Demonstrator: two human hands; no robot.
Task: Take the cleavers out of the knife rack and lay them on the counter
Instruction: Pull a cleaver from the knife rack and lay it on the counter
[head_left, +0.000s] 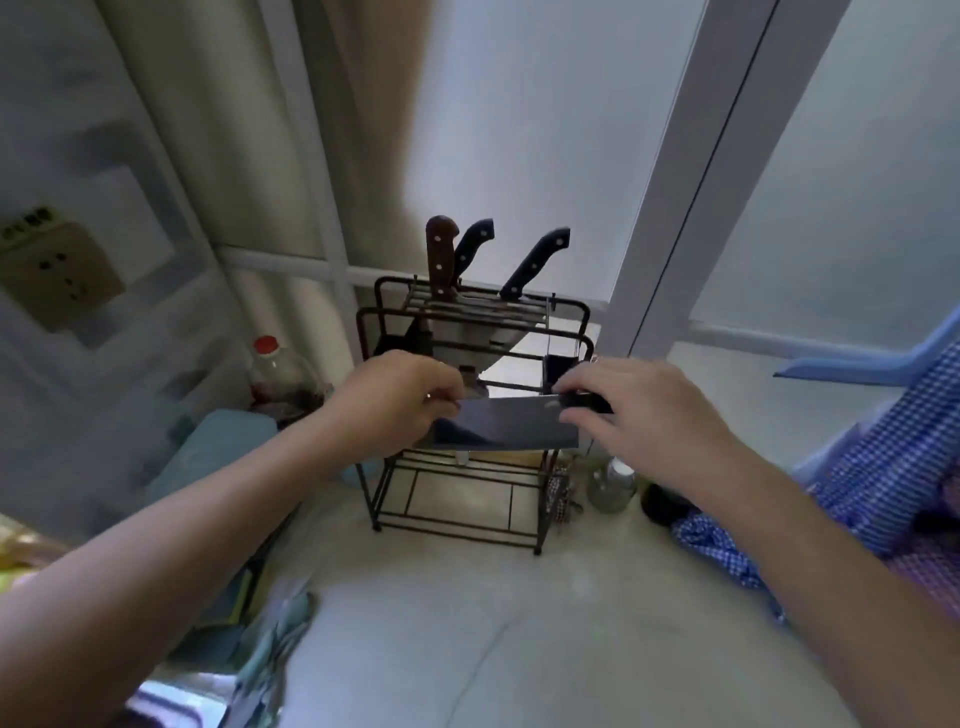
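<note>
A black wire knife rack (582, 317) stands at the back of the pale counter (467, 623). Three knives remain in its top: one with a brown handle (440, 254) and two with black handles (472, 244) (537, 262). In front of the rack a cleaver (511, 421) hangs level in the air, its wide steel blade facing me. My left hand (400, 400) pinches the blade's left end. My right hand (639, 410) grips the black handle at the right end.
A red-capped bottle (275, 369) and a teal cloth (218, 447) sit left of the rack. A small glass jar (613, 483) and blue checked fabric (883, 457) lie to the right. A wall socket (57, 270) is at the left.
</note>
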